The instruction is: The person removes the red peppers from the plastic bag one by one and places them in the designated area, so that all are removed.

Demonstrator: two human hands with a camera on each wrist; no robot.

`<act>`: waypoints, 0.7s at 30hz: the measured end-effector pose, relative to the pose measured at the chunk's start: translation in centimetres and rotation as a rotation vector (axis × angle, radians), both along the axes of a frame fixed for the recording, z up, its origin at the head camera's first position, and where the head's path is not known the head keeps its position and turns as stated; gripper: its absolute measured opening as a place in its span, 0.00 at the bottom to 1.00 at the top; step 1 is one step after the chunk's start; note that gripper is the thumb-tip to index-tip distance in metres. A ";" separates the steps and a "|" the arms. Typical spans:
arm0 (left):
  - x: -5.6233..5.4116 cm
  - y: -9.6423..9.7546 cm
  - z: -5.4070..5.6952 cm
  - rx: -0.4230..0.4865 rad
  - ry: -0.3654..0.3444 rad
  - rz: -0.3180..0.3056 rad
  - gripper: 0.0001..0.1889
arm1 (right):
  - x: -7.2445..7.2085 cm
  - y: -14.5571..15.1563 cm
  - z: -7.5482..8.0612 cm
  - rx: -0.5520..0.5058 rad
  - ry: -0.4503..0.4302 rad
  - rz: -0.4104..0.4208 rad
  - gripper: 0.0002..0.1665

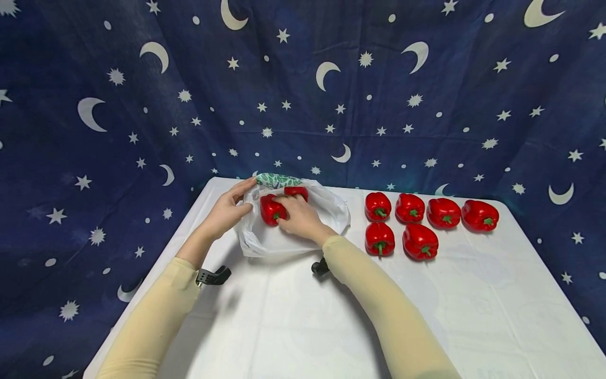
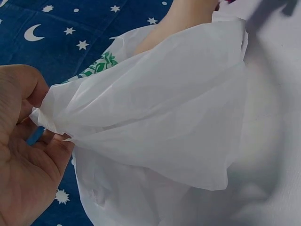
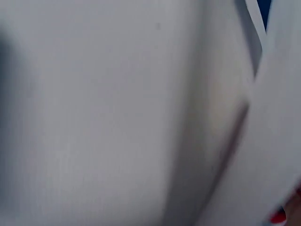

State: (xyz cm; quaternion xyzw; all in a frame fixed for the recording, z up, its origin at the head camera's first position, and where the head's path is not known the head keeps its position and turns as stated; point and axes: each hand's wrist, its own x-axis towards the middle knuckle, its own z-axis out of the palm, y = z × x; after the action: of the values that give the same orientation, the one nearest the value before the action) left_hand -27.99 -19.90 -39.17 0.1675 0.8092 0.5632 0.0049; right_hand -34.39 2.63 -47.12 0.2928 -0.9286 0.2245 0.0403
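Note:
A white plastic bag with a green leafy print lies on the table with its mouth spread. My left hand pinches the bag's left rim; in the left wrist view, the gathered plastic runs from between thumb and fingers. Inside the bag's mouth, my right hand grips a red bell pepper, thumb near its green stem. Behind that hand sits another red bell pepper, partly covered by the fingers. Blurred white surfaces fill most of the right wrist view, with a bit of red pepper at the lower right corner.
Several red bell peppers stand in two rows to the right of the bag, among them a near one and the far right one. A white cloth covers the table. Behind it hangs a dark blue curtain with moons and stars.

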 end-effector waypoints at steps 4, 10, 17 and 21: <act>0.0 -0.1 -0.1 -0.011 -0.001 0.003 0.34 | 0.0 1.3 0.0 -0.026 -0.041 0.091 0.38; -0.2 -0.1 -0.2 -0.021 0.001 0.004 0.34 | 0.1 1.6 -0.2 -0.165 -0.195 0.088 0.46; 0.0 0.2 -0.1 -0.034 -0.002 0.008 0.34 | 0.1 0.1 -0.6 -0.244 -0.310 0.004 0.55; 0.1 0.2 -0.1 -0.032 -0.001 0.010 0.33 | -0.1 -0.6 -0.8 -0.227 -0.277 -0.013 0.54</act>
State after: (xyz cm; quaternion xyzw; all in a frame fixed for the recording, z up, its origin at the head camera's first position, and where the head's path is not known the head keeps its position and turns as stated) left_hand -27.90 -19.65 -39.25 0.1630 0.8190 0.5502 0.0053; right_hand -34.48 2.05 -47.95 0.2469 -0.8958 0.3658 -0.0538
